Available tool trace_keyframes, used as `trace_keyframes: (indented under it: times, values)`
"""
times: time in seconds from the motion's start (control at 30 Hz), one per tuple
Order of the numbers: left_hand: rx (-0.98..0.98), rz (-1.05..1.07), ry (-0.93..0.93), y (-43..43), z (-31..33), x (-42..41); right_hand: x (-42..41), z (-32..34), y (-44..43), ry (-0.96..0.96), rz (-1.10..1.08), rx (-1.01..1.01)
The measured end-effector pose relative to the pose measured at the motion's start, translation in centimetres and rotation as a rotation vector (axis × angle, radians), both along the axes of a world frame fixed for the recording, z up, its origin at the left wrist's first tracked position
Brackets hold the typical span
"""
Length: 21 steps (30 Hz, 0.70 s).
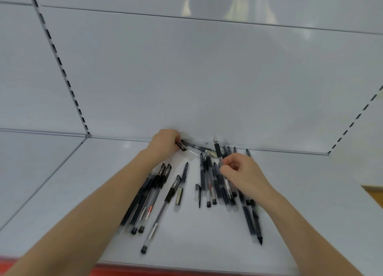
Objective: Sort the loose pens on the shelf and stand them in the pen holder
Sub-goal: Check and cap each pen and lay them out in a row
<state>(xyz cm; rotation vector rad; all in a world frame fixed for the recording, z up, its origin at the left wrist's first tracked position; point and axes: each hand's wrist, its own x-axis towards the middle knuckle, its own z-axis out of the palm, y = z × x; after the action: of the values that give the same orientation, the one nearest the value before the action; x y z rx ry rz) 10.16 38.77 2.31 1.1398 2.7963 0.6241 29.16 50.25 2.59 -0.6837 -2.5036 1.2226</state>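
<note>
- Left bundle (145, 197): lies on the shelf (300, 213) just beside my forearm. Pulling the arm back carelessly could roll these toward the front edge.
- Left fingers (174, 140): curled round the end of a capped pen (187, 145) at the back wall. Held that far out, it may swing into the others.
- Loose cap (197, 191): small, mid-shelf, easily knocked away.
- Right fingers (229, 164): pinching one pen (217, 151) above the crossed heap (215, 184). Lifting it may drag neighbours along.
- Holder: not in view, so placing risks a fumble.
</note>
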Motion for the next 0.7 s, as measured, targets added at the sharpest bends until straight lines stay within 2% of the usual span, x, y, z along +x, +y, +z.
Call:
trace_keyframes:
  times: [0.17, 0.3, 0.37, 0.53, 0.6, 0.7]
  values:
    - [0.123, -0.005, -0.011, -0.3, 0.7, 0.5, 0.1, 0.1, 0.0, 0.023, -0.007, -0.034]
    - [0.387, 0.008, -0.102, -0.9, 2.2, 1.8, 0.6, 1.1, -0.8, 0.112, 0.006, -0.101]
    - [0.560, 0.003, -0.267, -1.3, 3.1, 3.1, 1.0, 1.8, -1.3, 0.152, 0.032, -0.141]
    - [0.962, 0.002, -0.900, -2.8, 5.5, 6.4, 2.2, 3.7, -3.1, 0.237, 0.096, -0.147]
    - [1.056, 0.023, -1.021, -3.3, 6.1, 7.0, 2.8, 4.2, -3.9, 0.289, 0.116, -0.149]
    - [1.127, 0.050, -1.041, -4.0, 6.3, 7.7, 3.6, 4.6, -5.0, 0.362, 0.132, -0.181]
